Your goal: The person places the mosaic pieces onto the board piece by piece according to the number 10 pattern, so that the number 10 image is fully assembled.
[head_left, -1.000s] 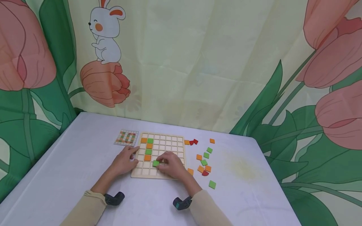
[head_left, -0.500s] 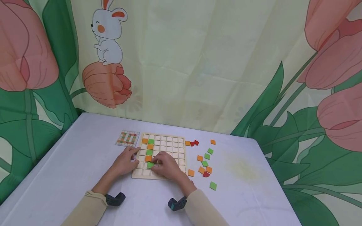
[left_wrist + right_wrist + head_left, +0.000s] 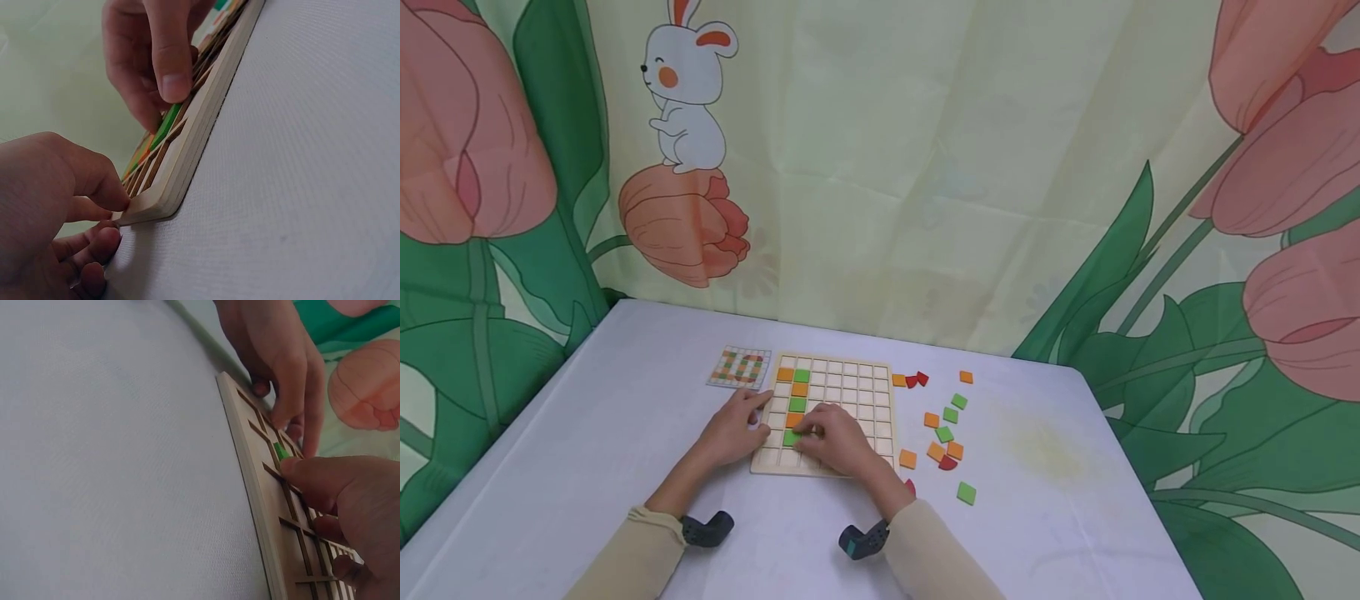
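The right hand [image 3: 837, 440] pinches a green square tile [image 3: 790, 438] between thumb and fingers, over the lower left of a wooden grid board [image 3: 859, 398]. In the left wrist view this green tile [image 3: 166, 127] tilts at a cell, with its upper end at the fingertips. The left hand [image 3: 730, 429] rests along the board's left edge, index finger stretched forward and thumb near the rim. Orange and green tiles fill several cells, among them an orange tile [image 3: 794, 420] just above the pinched one. The right hand hides part of the board's lower middle.
A small pattern card [image 3: 741, 367] lies left of the board's far corner. Right of the board are scattered loose orange tiles [image 3: 907, 459], green tiles [image 3: 966, 493] and red pieces [image 3: 948, 463]. A printed curtain [image 3: 925, 208] hangs behind the white-covered table [image 3: 1037, 533].
The right hand has carried the green tile leftward across the board to the cell below the lowest orange tile. The left hand has stayed at the board's left edge.
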A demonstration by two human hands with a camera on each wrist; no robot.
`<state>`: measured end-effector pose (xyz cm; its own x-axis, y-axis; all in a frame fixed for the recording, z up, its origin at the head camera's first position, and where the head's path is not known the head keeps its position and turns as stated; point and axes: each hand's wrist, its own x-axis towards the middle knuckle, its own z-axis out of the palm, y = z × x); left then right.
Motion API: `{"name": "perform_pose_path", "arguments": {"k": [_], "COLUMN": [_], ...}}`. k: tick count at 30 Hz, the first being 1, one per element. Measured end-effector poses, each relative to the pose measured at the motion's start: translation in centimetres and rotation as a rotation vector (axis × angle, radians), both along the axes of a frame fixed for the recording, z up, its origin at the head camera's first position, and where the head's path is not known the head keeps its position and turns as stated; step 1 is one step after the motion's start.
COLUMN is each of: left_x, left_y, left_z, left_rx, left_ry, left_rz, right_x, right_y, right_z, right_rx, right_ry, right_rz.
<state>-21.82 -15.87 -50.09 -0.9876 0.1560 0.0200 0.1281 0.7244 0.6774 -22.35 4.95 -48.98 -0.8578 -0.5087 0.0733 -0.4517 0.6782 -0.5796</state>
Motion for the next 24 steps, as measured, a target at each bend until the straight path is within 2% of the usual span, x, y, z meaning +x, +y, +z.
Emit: {"name": "perform_pose_path", "arguments": {"k": [8, 15, 24], "left_x": [0.1, 0.2, 0.2], "left_y": [0.2, 0.2, 0.1], "left_z": [0.1, 0.2, 0.2], "left_rx": [-0.004, -0.001, 0.008], "left_ry": [0.008, 0.007, 0.026], "left_rz": [-0.003, 0.002, -0.001], "right_x": [0.0, 0.0, -0.1], "right_y": [0.6, 1.6, 3.0], "right_z": [0.0, 0.1, 0.4], "right_rx": [-0.070, -0.081, -0.098], "right_ry": [-0.041, -0.063, -0.034], "right_rz": [-0.011, -0.045, -0.065]}}
